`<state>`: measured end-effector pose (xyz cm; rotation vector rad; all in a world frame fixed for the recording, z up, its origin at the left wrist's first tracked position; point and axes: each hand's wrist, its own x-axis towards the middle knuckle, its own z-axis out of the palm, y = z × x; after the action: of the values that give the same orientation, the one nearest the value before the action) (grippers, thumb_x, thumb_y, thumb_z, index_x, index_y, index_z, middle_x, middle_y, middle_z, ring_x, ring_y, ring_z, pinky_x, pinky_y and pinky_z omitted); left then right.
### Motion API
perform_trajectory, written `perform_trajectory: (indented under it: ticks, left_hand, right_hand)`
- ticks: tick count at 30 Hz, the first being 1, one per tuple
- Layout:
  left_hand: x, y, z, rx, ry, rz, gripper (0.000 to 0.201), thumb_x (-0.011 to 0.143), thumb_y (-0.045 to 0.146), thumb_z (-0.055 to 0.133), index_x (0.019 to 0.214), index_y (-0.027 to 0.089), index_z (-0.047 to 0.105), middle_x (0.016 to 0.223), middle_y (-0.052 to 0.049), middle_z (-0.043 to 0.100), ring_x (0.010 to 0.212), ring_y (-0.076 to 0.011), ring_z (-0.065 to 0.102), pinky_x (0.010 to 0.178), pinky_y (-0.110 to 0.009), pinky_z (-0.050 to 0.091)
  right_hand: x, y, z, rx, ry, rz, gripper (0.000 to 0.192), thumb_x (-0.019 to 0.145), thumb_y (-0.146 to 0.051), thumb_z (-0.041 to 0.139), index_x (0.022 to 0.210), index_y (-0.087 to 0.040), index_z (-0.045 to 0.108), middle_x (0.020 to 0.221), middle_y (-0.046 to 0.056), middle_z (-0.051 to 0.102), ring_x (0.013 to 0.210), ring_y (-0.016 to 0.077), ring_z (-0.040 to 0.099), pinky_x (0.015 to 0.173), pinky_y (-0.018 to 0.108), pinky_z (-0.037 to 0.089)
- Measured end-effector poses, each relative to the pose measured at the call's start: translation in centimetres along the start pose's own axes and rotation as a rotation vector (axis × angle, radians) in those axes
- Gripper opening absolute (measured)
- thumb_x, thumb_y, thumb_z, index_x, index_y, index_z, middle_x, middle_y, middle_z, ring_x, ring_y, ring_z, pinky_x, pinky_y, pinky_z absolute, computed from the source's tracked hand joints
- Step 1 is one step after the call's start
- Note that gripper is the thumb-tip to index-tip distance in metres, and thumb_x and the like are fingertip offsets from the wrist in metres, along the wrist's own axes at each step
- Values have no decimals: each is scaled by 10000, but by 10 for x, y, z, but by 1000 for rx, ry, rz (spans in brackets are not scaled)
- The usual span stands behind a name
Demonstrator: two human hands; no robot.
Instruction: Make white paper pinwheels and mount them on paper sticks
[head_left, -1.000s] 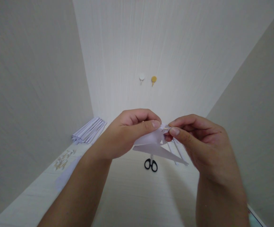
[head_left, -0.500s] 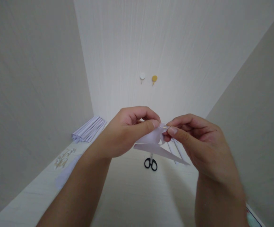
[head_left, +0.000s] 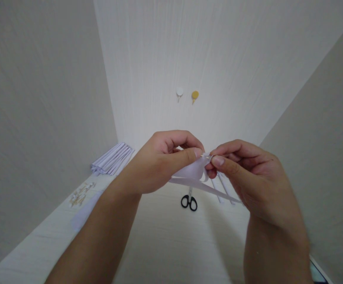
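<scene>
My left hand [head_left: 165, 163] is closed on a sheet of thin white paper [head_left: 191, 169], thumb on top and fingers behind. The paper is bent round, and a long pointed flap [head_left: 204, 186] sticks out below it toward the right. Close by, my right hand [head_left: 248, 173] pinches the gathered edge of the same paper between thumb and forefinger. A short, thin pale strip [head_left: 206, 157] lies across that gathered edge, between the two thumbs; its exact kind is too small to make out. Both hands are raised above the table [head_left: 165, 240].
Black-handled scissors [head_left: 189, 202] lie below the hands. On the left are a stack of folded white paper [head_left: 112, 159], small gold and white pieces [head_left: 82, 194] and a flat white sheet [head_left: 84, 213]. White rolls [head_left: 218, 187] lie behind my right hand. Two hooks [head_left: 194, 95] are on the back wall.
The pinched edge has turned slightly and shows more of the pale strip. The lower flap now appears narrower. Both hands stay close together, nearly in place.
</scene>
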<state>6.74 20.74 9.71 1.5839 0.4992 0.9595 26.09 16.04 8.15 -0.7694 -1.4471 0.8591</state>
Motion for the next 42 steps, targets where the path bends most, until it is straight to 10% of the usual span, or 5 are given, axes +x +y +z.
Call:
perform_trajectory:
  ticks: [25,42]
  left_hand:
    - [4,-2,-8,283,68,213,117,842,252,785,932,177,773,986,-60,775,946,-193,694,830,-286,532]
    - [5,-1,-6,89,4,96,113,798,177,775,894,162,719,796,-35,734,736,-155,686,650,-252,532]
  right_hand:
    - [0,-2,-4,-52,9,0,81,881,-178,802,932,-231,768,718,-18,704,663,121,659,622,222,563]
    - [-1,-9,0,-122,-37,27,79,894,-234,799,961,-238,757,811,12,725,723,145,670,639,240,561]
